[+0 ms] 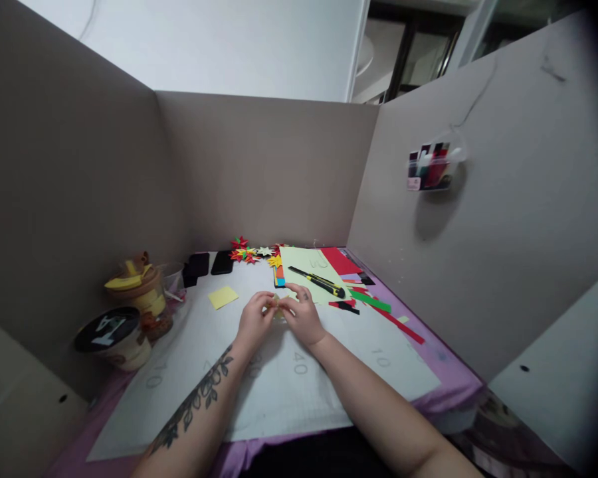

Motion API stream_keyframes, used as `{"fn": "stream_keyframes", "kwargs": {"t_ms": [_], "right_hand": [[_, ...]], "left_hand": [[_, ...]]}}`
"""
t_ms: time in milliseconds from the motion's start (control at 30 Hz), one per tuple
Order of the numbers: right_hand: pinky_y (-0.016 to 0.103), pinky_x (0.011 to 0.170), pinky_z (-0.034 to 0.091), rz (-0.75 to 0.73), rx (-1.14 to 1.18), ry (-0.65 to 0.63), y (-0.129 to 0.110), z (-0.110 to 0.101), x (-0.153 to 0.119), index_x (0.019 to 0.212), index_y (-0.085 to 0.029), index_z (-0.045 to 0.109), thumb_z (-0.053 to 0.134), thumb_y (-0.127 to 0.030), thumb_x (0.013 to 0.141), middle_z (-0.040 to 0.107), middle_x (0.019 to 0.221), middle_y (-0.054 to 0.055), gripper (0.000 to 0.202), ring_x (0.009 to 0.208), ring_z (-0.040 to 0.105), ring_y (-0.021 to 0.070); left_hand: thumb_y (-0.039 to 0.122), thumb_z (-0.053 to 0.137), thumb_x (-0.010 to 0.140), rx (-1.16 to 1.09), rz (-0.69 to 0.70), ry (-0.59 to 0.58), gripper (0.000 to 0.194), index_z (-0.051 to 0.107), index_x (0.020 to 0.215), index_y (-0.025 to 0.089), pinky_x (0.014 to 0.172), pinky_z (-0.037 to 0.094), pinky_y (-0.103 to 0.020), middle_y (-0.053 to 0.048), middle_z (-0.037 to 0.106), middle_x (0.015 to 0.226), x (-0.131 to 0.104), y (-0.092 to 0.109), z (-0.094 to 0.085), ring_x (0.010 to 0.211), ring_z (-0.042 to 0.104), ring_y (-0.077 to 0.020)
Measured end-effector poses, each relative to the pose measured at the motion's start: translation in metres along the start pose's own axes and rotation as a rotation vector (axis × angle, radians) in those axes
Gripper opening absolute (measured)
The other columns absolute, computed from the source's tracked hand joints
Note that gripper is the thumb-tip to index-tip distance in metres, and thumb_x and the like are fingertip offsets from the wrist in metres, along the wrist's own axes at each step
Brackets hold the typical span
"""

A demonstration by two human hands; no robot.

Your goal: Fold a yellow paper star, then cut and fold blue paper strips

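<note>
A small pale yellow piece of paper is pinched between both hands above the white sheet. My left hand grips it from the left, thumb and fingertips together. From the other side, the fingers of my right hand close on the same paper. Most of the paper is covered by the fingers, so its folds are hard to make out. A yellow square of paper lies flat to the left of the hands. Just behind the right hand, a yellow-and-black box cutter rests on a pale green sheet.
Several folded paper stars sit along the back panel. Two dark phones lie left of them. Tubs and cups crowd the left side. Coloured paper strips and a red sheet lie at right. Grey panels enclose the table.
</note>
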State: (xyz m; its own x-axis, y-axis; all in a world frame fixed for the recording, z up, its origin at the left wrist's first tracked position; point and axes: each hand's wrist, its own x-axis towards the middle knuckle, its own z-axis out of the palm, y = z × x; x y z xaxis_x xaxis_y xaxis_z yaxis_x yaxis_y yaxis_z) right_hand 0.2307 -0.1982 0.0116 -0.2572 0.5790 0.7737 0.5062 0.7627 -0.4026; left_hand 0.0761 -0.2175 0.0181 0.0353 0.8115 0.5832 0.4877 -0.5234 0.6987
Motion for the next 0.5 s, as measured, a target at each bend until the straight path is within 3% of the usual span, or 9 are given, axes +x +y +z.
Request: {"fn": "stream_keyframes", "kwargs": {"t_ms": [167, 233, 367, 433, 500], "right_hand": [[0.046, 0.095, 0.041, -0.004, -0.001, -0.032, -0.0008, 0.0015, 0.0007, 0.08, -0.022, 0.065, 0.056, -0.01, 0.078, 0.051, 0.12, 0.009, 0.016, 0.112, 0.044, 0.0256], [0.045, 0.096, 0.04, 0.015, 0.019, -0.031, 0.0001, 0.0018, 0.0009, 0.077, -0.022, 0.064, 0.056, -0.009, 0.076, 0.051, 0.119, 0.009, 0.015, 0.112, 0.044, 0.0251], [0.043, 0.097, 0.038, 0.112, 0.111, 0.032, 0.002, 0.0009, 0.0012, 0.074, -0.022, 0.062, 0.058, -0.009, 0.074, 0.051, 0.114, 0.008, 0.013, 0.112, 0.045, 0.0237], [0.042, 0.098, 0.038, 0.151, 0.158, 0.057, 0.0022, -0.0001, 0.0016, 0.073, -0.022, 0.061, 0.058, -0.01, 0.073, 0.05, 0.113, 0.007, 0.012, 0.112, 0.046, 0.023], [0.041, 0.098, 0.038, 0.158, 0.173, 0.056, 0.002, -0.0008, 0.0019, 0.074, -0.022, 0.062, 0.059, -0.011, 0.074, 0.05, 0.116, 0.007, 0.012, 0.113, 0.046, 0.0229]], "left_hand": [[0.015, 0.05, 0.08, 0.038, 0.035, -0.045, 0.01, 0.058, 0.075, 0.02, 0.08, 0.048, -0.03, -0.006, 0.061, 0.099, -0.0015, 0.0002, 0.0016, 0.095, 0.058, -0.0176], [0.016, 0.051, 0.079, 0.023, 0.003, -0.039, 0.01, 0.059, 0.084, 0.021, 0.079, 0.048, -0.03, -0.005, 0.061, 0.101, -0.0012, -0.0002, 0.0028, 0.093, 0.059, -0.0173], [0.02, 0.063, 0.071, -0.05, -0.142, 0.002, 0.055, 0.044, 0.123, 0.024, 0.076, 0.049, -0.03, -0.007, 0.06, 0.114, 0.0007, -0.003, 0.0037, 0.095, 0.06, -0.0185], [0.021, 0.066, 0.068, -0.098, -0.214, -0.038, 0.065, 0.039, 0.128, 0.022, 0.074, 0.049, -0.03, -0.007, 0.065, 0.103, 0.0015, -0.0041, 0.003, 0.09, 0.063, -0.0187], [0.02, 0.064, 0.07, -0.119, -0.261, -0.074, 0.06, 0.042, 0.126, 0.02, 0.071, 0.048, -0.029, -0.003, 0.068, 0.086, 0.0018, -0.0042, 0.0019, 0.078, 0.065, -0.0177]]}}
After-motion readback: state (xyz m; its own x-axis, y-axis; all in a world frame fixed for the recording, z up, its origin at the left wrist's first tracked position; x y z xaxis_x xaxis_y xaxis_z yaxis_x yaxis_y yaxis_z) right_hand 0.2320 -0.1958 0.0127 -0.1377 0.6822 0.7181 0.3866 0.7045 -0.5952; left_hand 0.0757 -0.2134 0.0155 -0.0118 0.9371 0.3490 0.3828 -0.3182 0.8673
